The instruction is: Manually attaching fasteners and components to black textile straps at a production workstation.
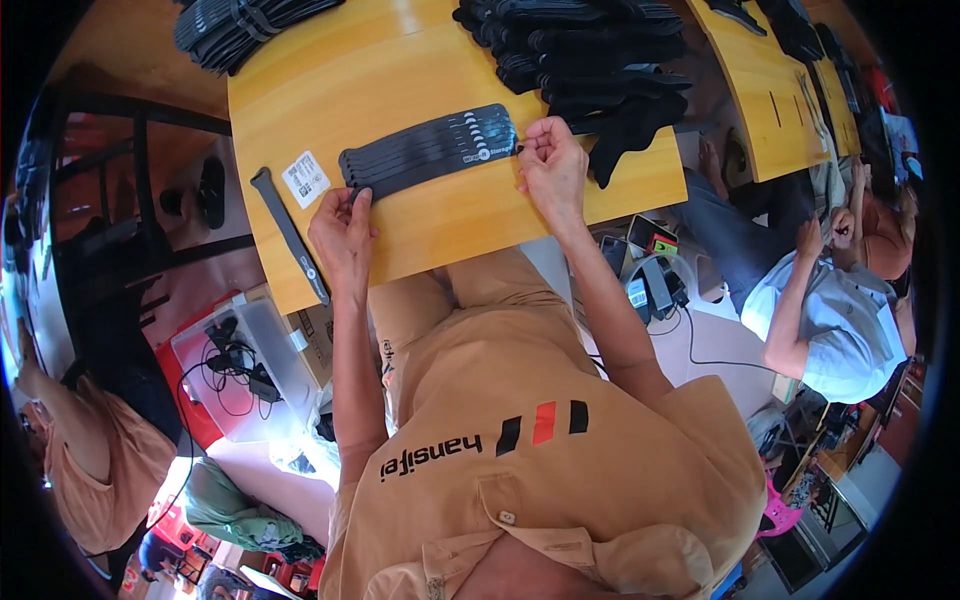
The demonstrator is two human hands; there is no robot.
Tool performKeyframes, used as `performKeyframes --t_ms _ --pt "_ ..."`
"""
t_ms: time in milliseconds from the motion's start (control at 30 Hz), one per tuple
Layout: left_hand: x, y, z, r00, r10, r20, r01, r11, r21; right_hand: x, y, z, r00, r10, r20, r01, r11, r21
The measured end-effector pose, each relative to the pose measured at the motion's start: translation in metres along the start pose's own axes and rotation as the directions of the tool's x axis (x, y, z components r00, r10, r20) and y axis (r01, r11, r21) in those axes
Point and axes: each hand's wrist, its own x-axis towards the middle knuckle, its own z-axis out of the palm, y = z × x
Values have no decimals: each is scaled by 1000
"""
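A fanned row of overlapping black straps [425, 155] lies on the yellow wooden table [420, 245] in front of me. Each strap has a printed white mark near its right end. My left hand [345, 235] pinches the near left end of the frontmost strap between thumb and fingers. At the other end my right hand [553, 170] is closed, its fingertips pinching that strap's right tip, which they partly hide. A single black strap [288, 232] lies apart to the left, beside a white printed label [305, 179].
Bundled black straps [225, 35] sit at the far left of the table, and a big pile of black straps [580, 45] at the far right, some overhanging the edge. Below stands a clear plastic bin [235, 370] with cables. A person in a light shirt [825, 320] sits at right.
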Motion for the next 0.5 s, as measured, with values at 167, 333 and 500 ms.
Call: performKeyframes --t_ms 167,333,500 --pt "-2 4 0 1000 9 -10 -9 1000 22 0 0 1 1000 -15 -3 15 1000 -26" --pt "-2 5 1 1000 12 -21 -11 998 65 2 5 1 999 -37 -31 36 999 -38" --pt "-1 -2 1 999 46 -14 -44 994 95 2 6 1 999 -40 -22 39 998 -44"
